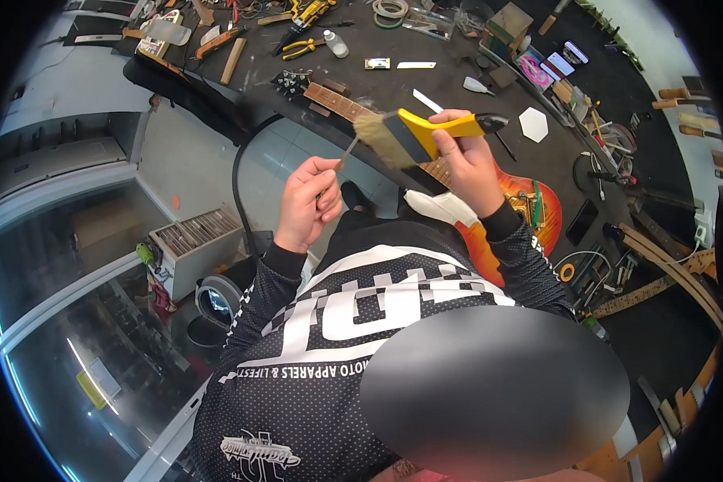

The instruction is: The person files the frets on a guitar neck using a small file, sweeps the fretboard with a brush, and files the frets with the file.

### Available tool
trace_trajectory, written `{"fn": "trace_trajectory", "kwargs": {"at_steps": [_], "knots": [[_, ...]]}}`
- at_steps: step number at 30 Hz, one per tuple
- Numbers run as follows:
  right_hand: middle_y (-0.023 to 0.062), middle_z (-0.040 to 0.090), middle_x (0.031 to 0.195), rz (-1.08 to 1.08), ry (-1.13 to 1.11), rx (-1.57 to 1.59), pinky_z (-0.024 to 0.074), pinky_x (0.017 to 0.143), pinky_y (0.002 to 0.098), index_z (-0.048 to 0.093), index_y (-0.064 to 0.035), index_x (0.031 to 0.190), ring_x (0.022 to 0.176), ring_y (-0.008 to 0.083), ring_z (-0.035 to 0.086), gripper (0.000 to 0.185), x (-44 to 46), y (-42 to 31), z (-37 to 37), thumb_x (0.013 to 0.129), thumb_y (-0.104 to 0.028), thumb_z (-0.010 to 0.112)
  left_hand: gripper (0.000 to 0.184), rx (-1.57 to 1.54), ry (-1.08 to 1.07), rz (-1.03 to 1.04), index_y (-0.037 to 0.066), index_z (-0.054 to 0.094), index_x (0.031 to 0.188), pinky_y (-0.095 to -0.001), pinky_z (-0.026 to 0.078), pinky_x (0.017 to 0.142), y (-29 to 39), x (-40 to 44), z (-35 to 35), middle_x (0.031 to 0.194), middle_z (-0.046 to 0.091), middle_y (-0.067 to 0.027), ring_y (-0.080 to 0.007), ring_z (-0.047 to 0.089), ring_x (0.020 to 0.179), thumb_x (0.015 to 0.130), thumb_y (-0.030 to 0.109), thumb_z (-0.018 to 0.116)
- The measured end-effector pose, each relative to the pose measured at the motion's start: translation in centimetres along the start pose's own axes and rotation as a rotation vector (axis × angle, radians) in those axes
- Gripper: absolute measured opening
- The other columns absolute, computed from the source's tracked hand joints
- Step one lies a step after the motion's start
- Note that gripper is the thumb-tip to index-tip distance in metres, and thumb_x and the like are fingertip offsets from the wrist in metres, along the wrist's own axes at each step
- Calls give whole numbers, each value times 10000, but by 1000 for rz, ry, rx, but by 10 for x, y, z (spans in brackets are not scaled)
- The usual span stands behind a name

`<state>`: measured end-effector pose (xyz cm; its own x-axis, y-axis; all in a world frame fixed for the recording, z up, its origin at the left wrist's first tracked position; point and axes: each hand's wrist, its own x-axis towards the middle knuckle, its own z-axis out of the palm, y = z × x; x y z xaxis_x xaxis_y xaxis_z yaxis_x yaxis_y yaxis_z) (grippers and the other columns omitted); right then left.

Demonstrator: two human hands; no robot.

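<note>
In my right hand [464, 165] is a wide paint brush [438, 128] with a yellow handle and pale bristles, the bristles pointing left. My left hand [309, 202] is closed around a thin metal tool [347, 153], perhaps a small file, its tip close to or against the bristles. Below the brush an electric guitar [548, 215] with an orange sunburst body lies along the bench edge. Its fretboard [333, 102] runs to the upper left, partly hidden by the brush, and ends at a dark headstock [292, 81]. A white cloth [442, 206] drapes near the guitar body.
On the dark workbench [353, 68] lie yellow-handled pliers [301, 50], a small bottle [336, 44], a power drill [307, 16] and a white hexagonal piece [533, 124]. A phone [581, 222] rests right of the guitar. A cabinet [197, 249] stands on the floor at left.
</note>
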<state>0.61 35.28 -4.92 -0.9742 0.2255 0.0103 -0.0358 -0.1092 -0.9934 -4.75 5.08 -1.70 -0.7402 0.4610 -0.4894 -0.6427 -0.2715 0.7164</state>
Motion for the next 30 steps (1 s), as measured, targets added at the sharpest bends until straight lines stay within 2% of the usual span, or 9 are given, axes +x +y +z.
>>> {"fn": "trace_trajectory", "kwargs": {"at_steps": [2,8,11,14,17,19,23,27,30], "knots": [[21,690,1126,39,-9,-189,523,877,278,649,-28,1315,973,95,630,236,1,-1,-15,1164,-209,665,181,0,34,47,4,647,1284,-254,345,498,0,-3,-8,655,445,21,-70,347,508,1145,91,570],[16,667,1060,51,121,-132,497,816,270,651,-34,1319,912,89,596,263,2,7,-22,1169,-250,663,127,950,214,517,-3,713,1165,-290,474,581,-3,-1,-10,825,715,-67,-131,644,654,1064,69,742],[13,662,1064,5,152,-40,493,818,264,652,-38,1317,916,83,593,243,1,1,-10,1168,-230,664,57,1307,185,798,18,728,1052,-351,536,631,4,3,4,858,744,-91,-226,710,692,1044,74,731],[10,663,1069,-40,163,50,494,807,257,656,-38,1312,906,77,594,216,-2,-7,12,1168,-199,661,112,1481,119,699,3,753,1087,-344,553,669,5,8,2,911,773,-147,-234,733,718,1012,78,790],[13,679,1090,-71,41,52,500,775,247,654,-24,1316,898,66,599,206,-11,-21,34,1162,-161,664,101,1498,-3,708,-3,737,1071,-321,534,671,0,15,-1,879,760,-106,-172,709,720,1030,79,779],[25,689,1093,0,-73,-38,516,794,254,655,-17,1328,900,69,614,220,-19,-7,36,1154,-150,672,111,1227,88,574,-10,723,1046,-300,504,664,-1,13,-2,851,728,-49,-118,661,730,1047,90,772],[23,697,1019,-132,-67,-213,526,793,257,647,-12,1328,842,76,624,224,-22,3,22,1152,-150,669,120,824,223,381,-16,716,1037,-250,454,677,0,10,-21,853,667,43,-37,567,776,1076,90,756],[-6,631,893,-31,12,-96,483,737,243,644,-19,1324,782,47,556,219,-17,2,14,1160,-164,663,128,852,203,361,-32,727,1060,-258,463,683,-1,11,-27,837,658,32,-43,560,778,1078,95,736],[0,629,977,-82,3,-7,462,713,246,642,-29,1326,801,40,538,202,-13,-8,34,1165,-150,652,125,843,146,352,-30,728,1058,-241,442,683,-7,13,-17,839,649,40,-29,543,778,1079,93,737]]}}
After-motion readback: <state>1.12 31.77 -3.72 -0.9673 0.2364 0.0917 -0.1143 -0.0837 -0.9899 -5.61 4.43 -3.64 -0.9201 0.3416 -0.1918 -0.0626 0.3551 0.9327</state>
